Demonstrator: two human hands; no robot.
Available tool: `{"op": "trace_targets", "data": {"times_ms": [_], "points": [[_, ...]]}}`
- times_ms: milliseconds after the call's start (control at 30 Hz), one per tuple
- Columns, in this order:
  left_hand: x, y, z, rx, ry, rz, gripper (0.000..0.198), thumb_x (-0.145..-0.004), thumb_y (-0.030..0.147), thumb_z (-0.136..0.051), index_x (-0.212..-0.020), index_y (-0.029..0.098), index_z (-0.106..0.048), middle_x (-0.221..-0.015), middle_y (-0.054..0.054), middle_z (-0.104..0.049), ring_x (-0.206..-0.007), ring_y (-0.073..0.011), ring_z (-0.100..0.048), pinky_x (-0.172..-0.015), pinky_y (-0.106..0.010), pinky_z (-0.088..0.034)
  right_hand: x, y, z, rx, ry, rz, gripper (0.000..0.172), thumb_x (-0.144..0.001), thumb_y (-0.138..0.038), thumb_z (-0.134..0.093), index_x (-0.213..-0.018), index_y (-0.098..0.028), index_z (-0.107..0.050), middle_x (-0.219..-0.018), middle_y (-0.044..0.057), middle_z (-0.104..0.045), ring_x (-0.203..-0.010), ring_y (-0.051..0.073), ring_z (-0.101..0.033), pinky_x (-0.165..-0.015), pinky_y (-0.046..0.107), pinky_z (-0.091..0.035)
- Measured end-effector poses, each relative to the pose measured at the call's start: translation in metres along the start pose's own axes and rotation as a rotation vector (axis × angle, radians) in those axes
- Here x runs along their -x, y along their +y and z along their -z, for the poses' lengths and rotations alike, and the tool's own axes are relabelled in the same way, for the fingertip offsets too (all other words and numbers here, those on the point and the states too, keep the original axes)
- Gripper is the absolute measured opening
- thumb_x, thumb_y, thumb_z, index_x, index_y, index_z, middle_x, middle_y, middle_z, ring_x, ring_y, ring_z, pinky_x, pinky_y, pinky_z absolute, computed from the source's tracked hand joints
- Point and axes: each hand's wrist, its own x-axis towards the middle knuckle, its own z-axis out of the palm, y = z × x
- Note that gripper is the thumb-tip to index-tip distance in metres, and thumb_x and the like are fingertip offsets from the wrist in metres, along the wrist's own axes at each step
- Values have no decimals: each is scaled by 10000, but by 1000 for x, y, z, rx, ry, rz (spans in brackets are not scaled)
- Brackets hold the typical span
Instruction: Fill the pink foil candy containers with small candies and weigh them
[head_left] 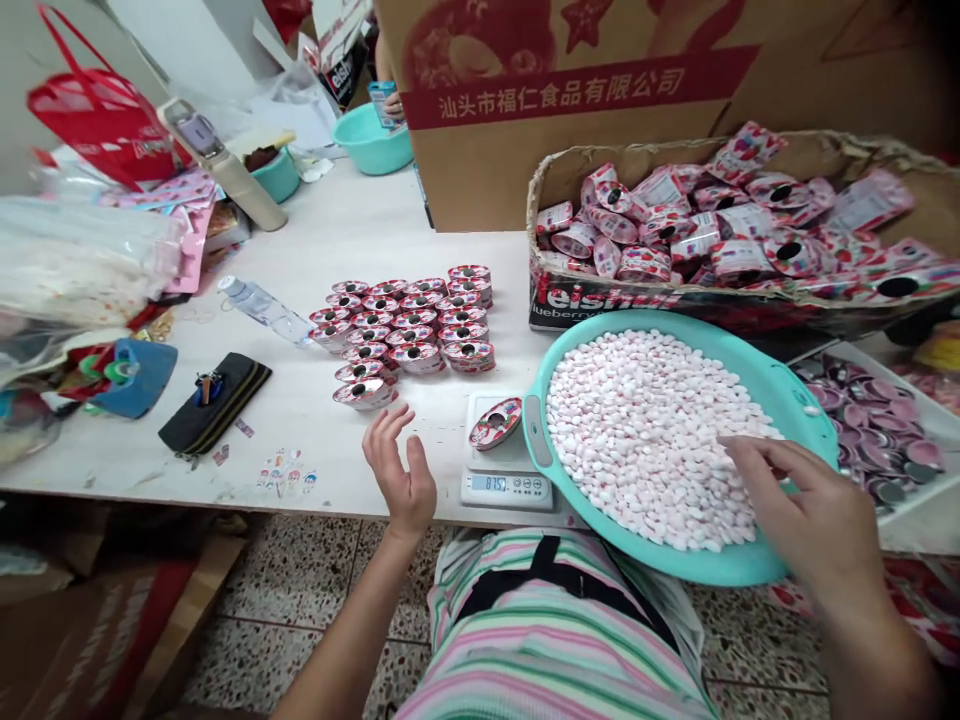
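My left hand (401, 470) hovers open, fingers spread, over the white table's front edge (300, 480), just left of a small white scale (504, 478). A small red-and-white tin (495, 422) lies tilted on the scale. My right hand (806, 510) reaches into a teal basin (772, 385) full of small pink and white candies (645, 430); its fingertips are pinched together among them, what they hold is hidden. Several filled tins (409, 325) stand stacked in rows on the table behind the scale.
A cardboard tray (750, 230) of empty tins and wrappers sits behind the basin, with a large carton (570, 100) behind it. A water bottle (264, 308), black pouch (216, 400), red bag (101, 115), teal bowl (371, 138) and plastic bags clutter the left. A white tray of lids (877, 425) sits right.
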Motion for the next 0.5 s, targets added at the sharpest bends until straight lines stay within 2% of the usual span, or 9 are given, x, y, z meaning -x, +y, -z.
{"op": "trace_targets", "data": {"times_ms": [167, 267, 367, 433, 500], "points": [[-2, 7, -3, 26, -57, -38, 293, -958, 274, -336, -1156, 172, -526, -1208, -118, -573, -1247, -235, -435, -1075, -459, -311, 7, 12, 1, 6, 21, -75, 281, -850, -450, -499, -868, -231, -674, -974, 44, -699, -904, 201, -647, -752, 273, -446], [-4, 7, -6, 20, -263, -90, 342, -933, 328, -423, -1235, 178, -484, -1186, -117, -586, -1148, -235, -505, -1004, -428, -384, 7, 12, 0, -5, -11, -105, 282, -843, -459, -495, -869, -240, -671, -983, 44, -701, -874, 205, -653, -754, 280, -453], [-8, 11, -13, -41, -486, -188, 525, -840, 410, -591, -1292, 188, -444, -1168, -117, -606, -1080, -250, -540, -938, -411, -433, 7, 11, -1, 25, -54, -121, 283, -830, -477, -483, -856, -257, -660, -1005, 43, -698, -798, 208, -658, -709, 296, -460], [-12, 16, -21, -91, -555, -238, 603, -793, 438, -644, -1304, 188, -442, -1182, -126, -601, -1084, -269, -536, -930, -425, -437, 7, 12, -2, 41, -61, -121, 278, -815, -494, -477, -842, -280, -652, -1007, 38, -699, -785, 220, -661, -666, 309, -465], [-16, 20, -28, -108, -620, -245, 561, -788, 422, -652, -1272, 200, -476, -1152, -119, -614, -1049, -272, -552, -886, -423, -455, 8, 16, -4, 42, -58, -117, 260, -790, -508, -495, -842, -307, -652, -990, 38, -707, -791, 243, -667, -639, 328, -473]]}}
